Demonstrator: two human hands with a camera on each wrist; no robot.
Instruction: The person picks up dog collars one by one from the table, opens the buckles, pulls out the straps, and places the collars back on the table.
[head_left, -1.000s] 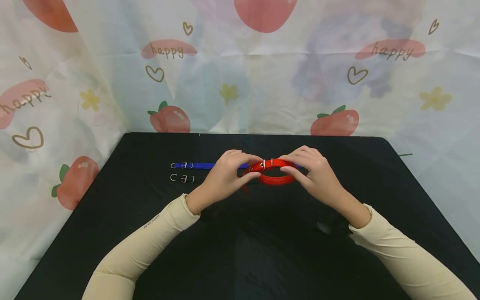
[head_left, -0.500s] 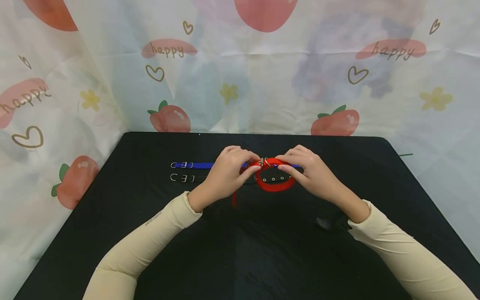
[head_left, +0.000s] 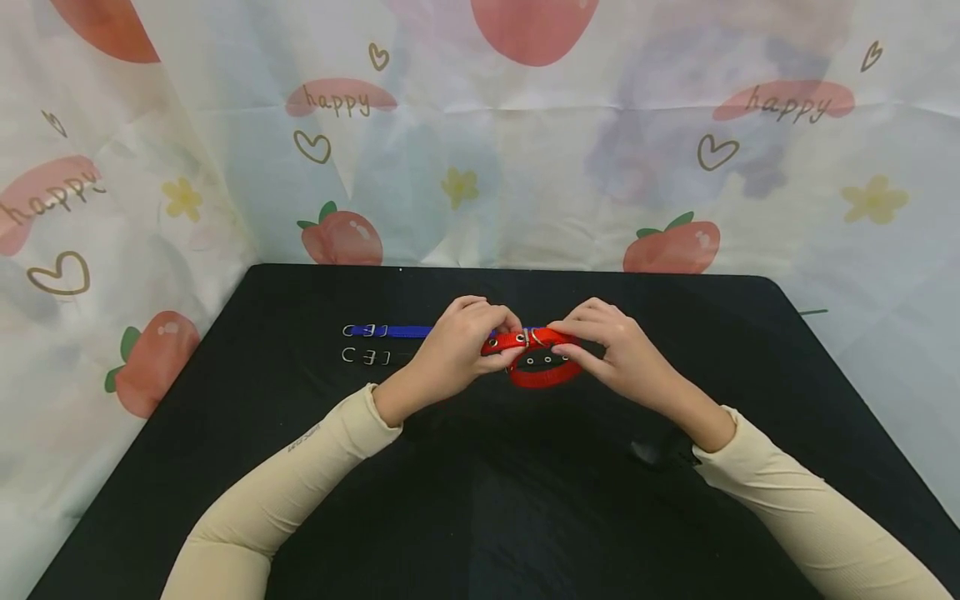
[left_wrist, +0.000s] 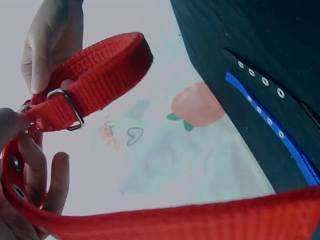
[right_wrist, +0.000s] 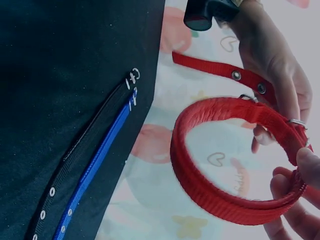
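Note:
A red collar [head_left: 546, 380], bent into a loop, is held up between both hands over the table. My left hand [head_left: 459, 348] pinches its eyelet strap just left of the metal buckle [head_left: 528, 337]. On the other side, my right hand [head_left: 626, 354] pinches the padded band between thumb and fingers. The strap runs through the buckle, and its free tail [right_wrist: 207, 66] sticks out past the left hand in the right wrist view. Behind the loop lie a blue collar [head_left: 405, 332] and a black collar [head_left: 551, 361], stretched out flat and partly hidden by the hands.
A black table [head_left: 480, 508] spans the workspace, with a printed fabric backdrop [head_left: 540, 167] behind and at the sides. A small dark object [head_left: 647, 452] shows by the right wrist. In the right wrist view, a black wrist camera [right_wrist: 202, 15] sits on the left wrist.
The red loop has tilted and sunk slightly, showing the black collar's eyelets through it. The right hand has shifted a little left. The strap tail below the left hand has gone out of sight in the head view.

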